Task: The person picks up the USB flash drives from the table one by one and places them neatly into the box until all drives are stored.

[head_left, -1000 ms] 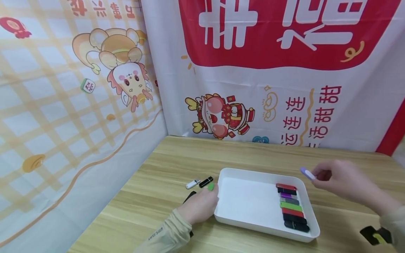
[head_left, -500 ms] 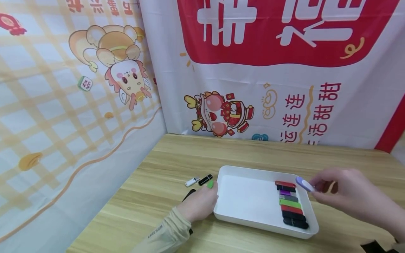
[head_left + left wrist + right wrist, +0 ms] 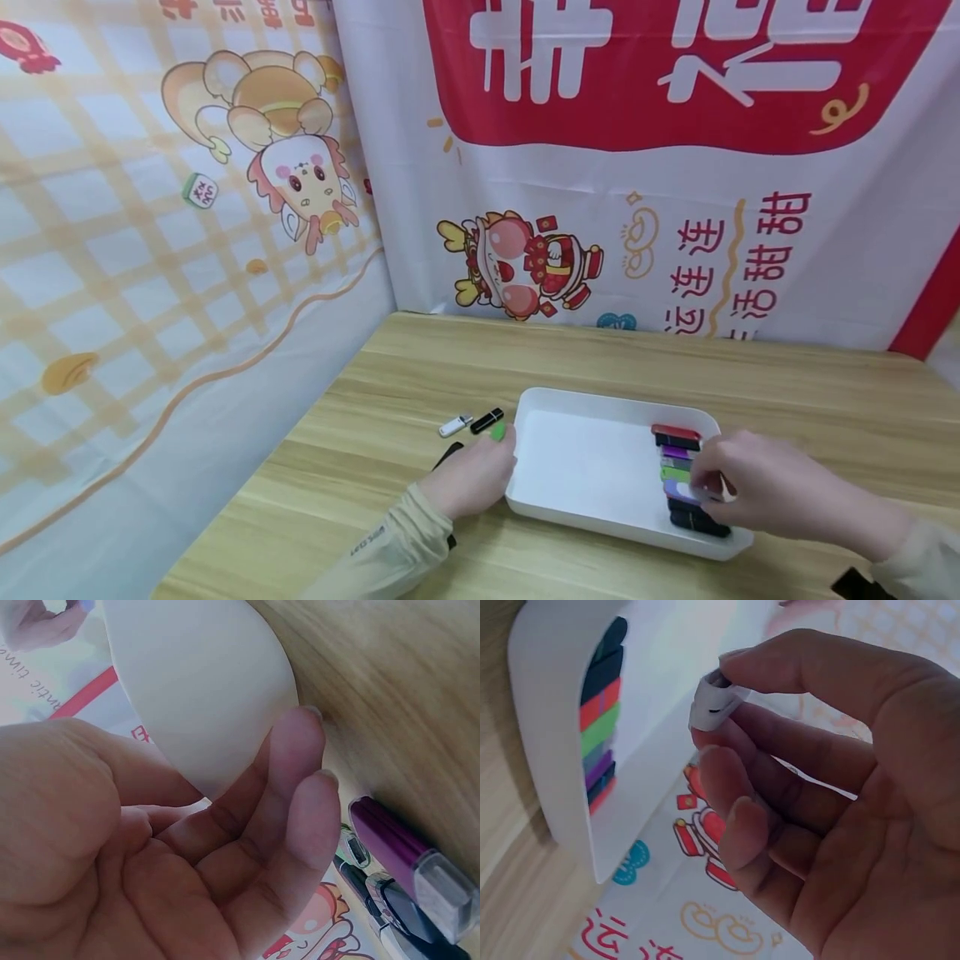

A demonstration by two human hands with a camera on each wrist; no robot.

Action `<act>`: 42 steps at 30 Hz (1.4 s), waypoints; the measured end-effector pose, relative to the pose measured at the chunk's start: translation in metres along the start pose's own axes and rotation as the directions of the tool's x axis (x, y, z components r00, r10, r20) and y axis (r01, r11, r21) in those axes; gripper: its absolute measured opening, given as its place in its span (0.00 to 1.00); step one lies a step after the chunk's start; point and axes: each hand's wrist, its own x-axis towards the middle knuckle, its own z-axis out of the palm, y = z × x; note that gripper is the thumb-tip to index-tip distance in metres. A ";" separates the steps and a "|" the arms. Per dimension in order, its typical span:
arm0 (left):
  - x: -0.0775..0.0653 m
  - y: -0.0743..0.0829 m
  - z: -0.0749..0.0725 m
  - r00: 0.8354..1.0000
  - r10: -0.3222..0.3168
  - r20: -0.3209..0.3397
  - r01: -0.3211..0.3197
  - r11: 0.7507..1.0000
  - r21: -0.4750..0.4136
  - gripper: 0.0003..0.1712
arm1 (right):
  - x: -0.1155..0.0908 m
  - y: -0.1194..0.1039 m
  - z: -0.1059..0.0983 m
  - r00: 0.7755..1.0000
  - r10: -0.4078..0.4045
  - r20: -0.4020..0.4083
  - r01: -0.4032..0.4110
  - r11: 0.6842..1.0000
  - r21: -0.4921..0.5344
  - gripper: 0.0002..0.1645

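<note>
My right hand [image 3: 780, 492] pinches a light-purple and white USB flash drive [image 3: 681, 490] between thumb and fingertips, over the right part of a shallow white tray [image 3: 585, 475]. In the right wrist view the pale end of the drive [image 3: 714, 705] sticks out of the pinch. Below it, a row of USB flash drives [image 3: 600, 739] in several colours lies along the tray's right wall; in the head view the hand hides part of this row. My left hand [image 3: 476, 475] grips the tray's left wall [image 3: 202, 690], thumb on one side and fingers on the other.
Left of the tray on the wooden table [image 3: 360, 467] lie a white flash drive [image 3: 454, 426], a black one [image 3: 487, 421] and a green object [image 3: 498, 431] partly behind the left hand. A dark purple drive [image 3: 397, 847] shows in the left wrist view. Printed cloths hang behind.
My right hand has carried the purple and white drive leftward and down, from beyond the tray's right edge to over the row. The left hand stays on the tray.
</note>
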 end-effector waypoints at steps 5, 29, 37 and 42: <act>0.001 0.002 -0.003 1.000 -0.018 0.013 0.018 1.000 -0.009 0.29 | 0.004 0.003 0.004 0.996 0.000 0.086 0.001 1.000 -0.020 0.12; 0.002 0.000 0.000 0.999 -0.036 0.016 0.036 0.999 -0.021 0.29 | 0.009 0.016 0.017 0.975 -0.116 0.188 0.102 0.991 0.082 0.16; 0.002 0.000 0.001 0.999 -0.030 0.012 0.030 0.999 -0.023 0.29 | 0.011 0.020 0.016 0.965 -0.102 0.242 0.062 0.984 0.168 0.16; 0.001 0.000 0.001 1.000 -0.024 0.011 0.024 0.999 -0.022 0.29 | 0.010 0.021 0.016 0.965 -0.098 0.243 0.055 0.983 0.175 0.17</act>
